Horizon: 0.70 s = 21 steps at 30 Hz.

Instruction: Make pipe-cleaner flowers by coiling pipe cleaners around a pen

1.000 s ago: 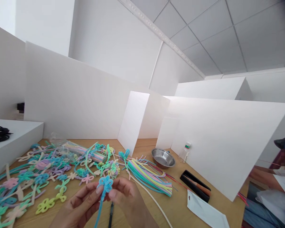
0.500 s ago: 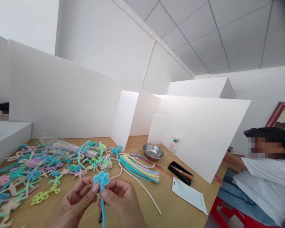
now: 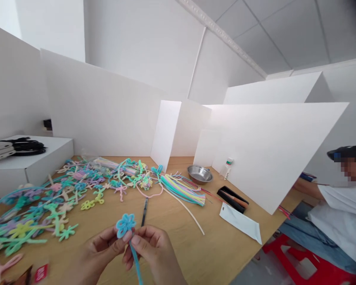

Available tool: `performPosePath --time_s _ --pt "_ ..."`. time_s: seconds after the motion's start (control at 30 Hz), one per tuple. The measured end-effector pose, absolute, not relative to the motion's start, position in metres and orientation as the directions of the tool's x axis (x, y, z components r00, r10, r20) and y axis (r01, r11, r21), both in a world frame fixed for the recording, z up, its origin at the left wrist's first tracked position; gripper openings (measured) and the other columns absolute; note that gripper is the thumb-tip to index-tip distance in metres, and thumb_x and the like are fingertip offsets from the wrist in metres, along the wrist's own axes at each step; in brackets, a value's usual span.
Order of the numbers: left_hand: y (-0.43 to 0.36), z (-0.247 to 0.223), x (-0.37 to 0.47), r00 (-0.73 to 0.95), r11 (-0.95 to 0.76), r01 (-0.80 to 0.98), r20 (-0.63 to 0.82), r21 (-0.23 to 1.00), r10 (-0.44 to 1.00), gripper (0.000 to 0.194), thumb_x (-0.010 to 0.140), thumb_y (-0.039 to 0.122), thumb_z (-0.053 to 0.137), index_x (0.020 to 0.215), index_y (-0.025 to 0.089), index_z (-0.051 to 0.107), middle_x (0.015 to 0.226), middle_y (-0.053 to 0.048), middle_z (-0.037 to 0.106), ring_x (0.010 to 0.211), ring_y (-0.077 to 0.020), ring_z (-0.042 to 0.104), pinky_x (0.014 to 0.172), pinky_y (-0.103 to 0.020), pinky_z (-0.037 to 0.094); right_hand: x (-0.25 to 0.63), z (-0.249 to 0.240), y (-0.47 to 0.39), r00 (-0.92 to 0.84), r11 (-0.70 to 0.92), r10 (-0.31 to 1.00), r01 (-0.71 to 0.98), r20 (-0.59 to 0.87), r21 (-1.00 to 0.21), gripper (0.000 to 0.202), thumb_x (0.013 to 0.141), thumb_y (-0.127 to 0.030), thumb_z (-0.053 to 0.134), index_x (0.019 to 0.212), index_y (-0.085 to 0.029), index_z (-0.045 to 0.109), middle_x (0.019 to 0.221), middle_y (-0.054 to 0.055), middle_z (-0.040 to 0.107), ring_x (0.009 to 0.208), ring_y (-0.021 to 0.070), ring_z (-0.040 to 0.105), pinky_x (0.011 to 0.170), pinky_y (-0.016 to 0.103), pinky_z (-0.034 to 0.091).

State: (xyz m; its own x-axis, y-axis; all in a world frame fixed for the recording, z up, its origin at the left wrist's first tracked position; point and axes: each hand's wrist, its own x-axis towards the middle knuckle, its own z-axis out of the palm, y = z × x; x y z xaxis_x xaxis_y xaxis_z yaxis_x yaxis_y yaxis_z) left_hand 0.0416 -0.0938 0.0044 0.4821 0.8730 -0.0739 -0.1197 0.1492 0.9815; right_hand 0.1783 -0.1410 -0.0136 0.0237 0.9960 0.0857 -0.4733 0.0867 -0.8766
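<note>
**Two hands pinch a blue pipe-cleaner flower over a craft table**

Nearest, low in the middle of the view, a blue pipe-cleaner flower (image 3: pixel 125 224) is held up above the wooden table (image 3: pixel 178 237). It looks feather-light, fuzzy and soft, with a bendable core, so the loops would likely crush under a hard squeeze; the safest hold seems to be just under the bloom, where the stem starts. The left hand (image 3: pixel 99 253) has thumb and forefinger closed narrowly on that spot, and the right hand (image 3: pixel 152 249) pinches the stem just beside it, fingers curled in. The stem trails down out of view.

Just beyond lies a dark pen-like tool (image 3: pixel 144 211). Farther left spreads a heap of pastel flowers (image 3: pixel 47 206); farther right, a bundle of straight stems (image 3: pixel 182 188), a steel bowl (image 3: pixel 199 174) and white dividers (image 3: pixel 273 154). At far right sits another person (image 3: pixel 341 206).
</note>
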Motion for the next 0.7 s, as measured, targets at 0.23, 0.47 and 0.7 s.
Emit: performPosePath --time_s 0.23,0.47,0.7 --pt "-0.12 -0.012 0.034 0.156 0.322 -0.235 -0.291 0.917 0.944 0.034 0.055 0.045 0.087 0.083 0.027 0.079 0.095 -0.002 0.077 0.101 -0.0239 0.059 0.076 -0.024 0.052 0.162 -0.069 -0.177 0.353 0.152 0.93 -0.117 0.102 -0.982 0.043 0.073 -0.056 0.071 0.081 -0.014 0.074 0.067 0.01 0.073 0.055 0.0183 0.065 0.056 0.029 0.051" --pt "-0.145 -0.041 0.044 0.1 0.154 -0.083 -0.146 0.985 0.984 0.027 0.054 0.048 0.085 0.068 0.025 0.08 0.07 0.0 0.074 0.066 -0.0204 0.06 0.066 -0.025 0.051 0.162 -0.071 -0.19 0.339 0.118 0.934 -0.002 0.11 -0.993 0.04 0.078 -0.053 0.067 0.081 -0.014 0.075 0.066 0.011 0.074 0.054 0.0216 0.066 0.053 0.029 0.051" --pt "-0.153 -0.054 0.042 0.087 0.107 -0.033 -0.104 0.994 0.991 0.028 0.053 0.052 0.084 0.063 0.026 0.079 0.056 0.001 0.068 0.057 -0.0197 0.055 0.057 -0.024 0.047 0.17 -0.074 -0.196 0.31 0.084 0.946 0.033 0.09 -0.996 0.021 0.078 -0.035 0.068 0.081 -0.014 0.073 0.073 0.01 0.075 0.06 0.0206 0.068 0.059 0.028 0.052"
